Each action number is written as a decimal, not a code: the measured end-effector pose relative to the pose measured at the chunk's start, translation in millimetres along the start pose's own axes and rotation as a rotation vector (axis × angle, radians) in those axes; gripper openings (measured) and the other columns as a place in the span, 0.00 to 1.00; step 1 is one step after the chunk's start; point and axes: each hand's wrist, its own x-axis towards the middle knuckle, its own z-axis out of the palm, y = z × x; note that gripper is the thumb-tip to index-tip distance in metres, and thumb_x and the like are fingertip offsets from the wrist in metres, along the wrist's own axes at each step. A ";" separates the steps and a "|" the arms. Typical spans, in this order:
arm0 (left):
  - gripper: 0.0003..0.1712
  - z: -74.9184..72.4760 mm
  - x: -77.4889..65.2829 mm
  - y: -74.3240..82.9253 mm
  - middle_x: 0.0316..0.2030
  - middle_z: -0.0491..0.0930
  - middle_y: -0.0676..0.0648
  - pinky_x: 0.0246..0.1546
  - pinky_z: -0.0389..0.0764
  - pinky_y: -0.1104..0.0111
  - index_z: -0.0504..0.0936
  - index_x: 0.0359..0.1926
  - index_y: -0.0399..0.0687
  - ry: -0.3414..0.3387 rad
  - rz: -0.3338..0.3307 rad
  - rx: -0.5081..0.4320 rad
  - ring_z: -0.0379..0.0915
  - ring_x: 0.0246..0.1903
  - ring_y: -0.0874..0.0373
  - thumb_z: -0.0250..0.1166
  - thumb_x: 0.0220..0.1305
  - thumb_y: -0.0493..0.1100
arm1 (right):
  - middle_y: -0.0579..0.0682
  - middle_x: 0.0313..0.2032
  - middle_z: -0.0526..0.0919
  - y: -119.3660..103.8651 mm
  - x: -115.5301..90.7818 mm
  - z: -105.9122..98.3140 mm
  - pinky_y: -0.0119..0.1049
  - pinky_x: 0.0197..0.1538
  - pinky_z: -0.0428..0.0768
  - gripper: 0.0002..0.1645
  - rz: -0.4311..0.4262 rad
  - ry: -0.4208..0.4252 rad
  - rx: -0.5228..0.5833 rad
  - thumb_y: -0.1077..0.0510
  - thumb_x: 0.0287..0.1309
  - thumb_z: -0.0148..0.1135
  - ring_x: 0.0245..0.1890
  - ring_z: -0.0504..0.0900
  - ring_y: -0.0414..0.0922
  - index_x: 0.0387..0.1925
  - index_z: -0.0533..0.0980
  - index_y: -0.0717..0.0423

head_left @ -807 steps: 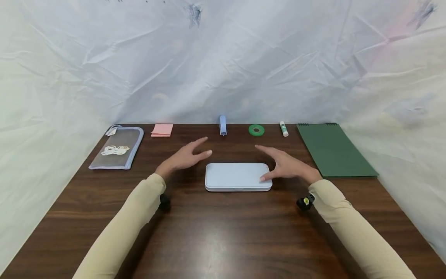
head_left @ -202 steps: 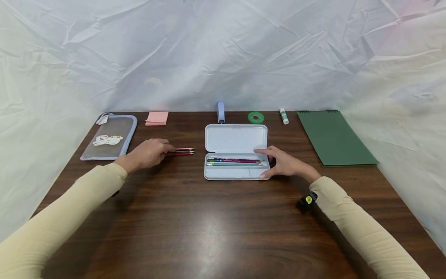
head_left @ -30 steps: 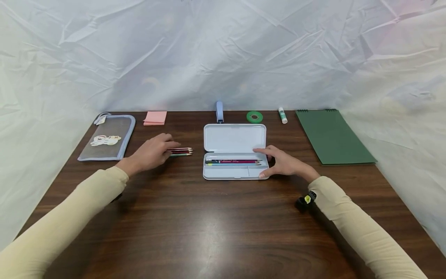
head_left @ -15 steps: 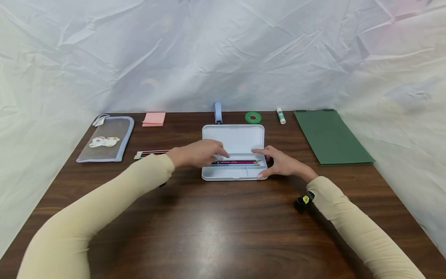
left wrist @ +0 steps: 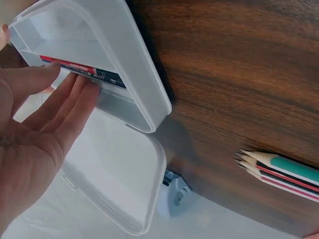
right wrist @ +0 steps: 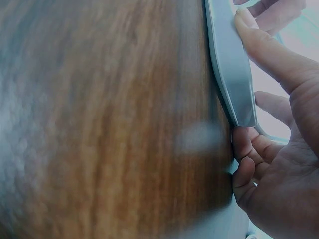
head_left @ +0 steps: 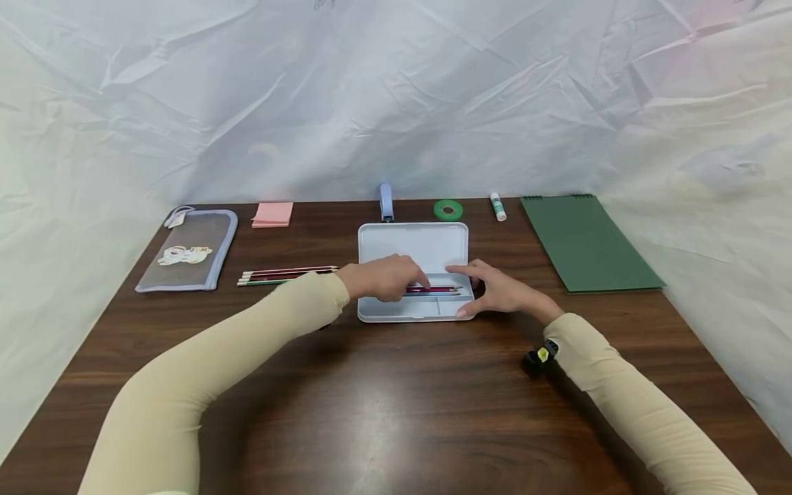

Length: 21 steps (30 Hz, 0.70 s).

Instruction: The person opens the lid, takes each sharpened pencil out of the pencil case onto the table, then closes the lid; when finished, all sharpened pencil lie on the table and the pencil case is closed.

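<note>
The white pencil case (head_left: 413, 247) lies with its lid raised, near the table's middle. My left hand (head_left: 386, 277) reaches into its long compartment. In the left wrist view, thumb and fingers pinch a red-and-dark pencil (left wrist: 75, 66) lying there. Other pencils (head_left: 442, 291) beside it are partly covered by the hand in the head view. My right hand (head_left: 501, 289) grips the case's right end, thumb at the front edge and fingers behind. Several pencils (head_left: 272, 276), striped and green, lie together on the table left of the case.
A mesh zip pouch (head_left: 188, 251) lies at the left, near pink sticky notes (head_left: 272, 214). Behind the case stand a blue stapler (head_left: 386, 201), a green tape roll (head_left: 448, 210) and a glue stick (head_left: 498, 207). A green spiral pad (head_left: 590, 244) lies right.
The case, closed at first, has been opened. A green pencil has joined those on the table. My left hand has let go there and moved right into the case; my right hand stays put.
</note>
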 end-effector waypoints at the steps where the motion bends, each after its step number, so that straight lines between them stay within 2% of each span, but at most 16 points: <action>1: 0.31 -0.1 0.8 0.7 0.61 0.79 0.47 0.65 0.73 0.61 0.80 0.63 0.50 -0.005 -0.010 0.000 0.75 0.57 0.55 0.53 0.63 0.23 | 0.61 0.54 0.69 -0.1 0.1 -0.2 0.47 0.54 0.71 0.52 -0.003 0.000 -0.002 0.49 0.51 0.76 0.50 0.68 0.52 0.74 0.62 0.55; 7: 0.31 1.0 4.9 1.9 0.62 0.79 0.47 0.66 0.71 0.61 0.80 0.63 0.51 -0.012 -0.041 -0.004 0.73 0.60 0.54 0.55 0.62 0.23 | 0.61 0.55 0.69 -0.7 0.8 -1.0 0.48 0.54 0.71 0.52 -0.004 -0.004 -0.008 0.49 0.52 0.76 0.50 0.68 0.52 0.74 0.61 0.55; 12: 0.30 1.4 6.6 -0.7 0.61 0.79 0.47 0.63 0.73 0.61 0.80 0.63 0.51 -0.006 -0.032 0.012 0.75 0.54 0.54 0.56 0.63 0.26 | 0.61 0.53 0.69 -3.5 0.4 -1.0 0.47 0.53 0.70 0.52 0.004 -0.004 -0.009 0.49 0.52 0.76 0.48 0.68 0.52 0.74 0.61 0.55; 17: 0.28 1.9 6.7 -3.8 0.59 0.80 0.45 0.61 0.75 0.61 0.80 0.63 0.50 0.005 -0.005 0.007 0.75 0.51 0.54 0.57 0.64 0.27 | 0.60 0.51 0.69 -3.8 2.0 -0.8 0.46 0.51 0.69 0.52 -0.013 -0.004 -0.017 0.48 0.52 0.76 0.48 0.67 0.51 0.74 0.62 0.55; 21: 0.28 6.3 6.4 -7.1 0.57 0.82 0.46 0.59 0.76 0.64 0.80 0.63 0.50 0.036 0.050 0.020 0.76 0.49 0.56 0.57 0.65 0.27 | 0.59 0.50 0.69 -1.5 2.2 -0.9 0.45 0.50 0.69 0.52 -0.007 0.002 -0.028 0.48 0.51 0.76 0.48 0.67 0.51 0.74 0.62 0.54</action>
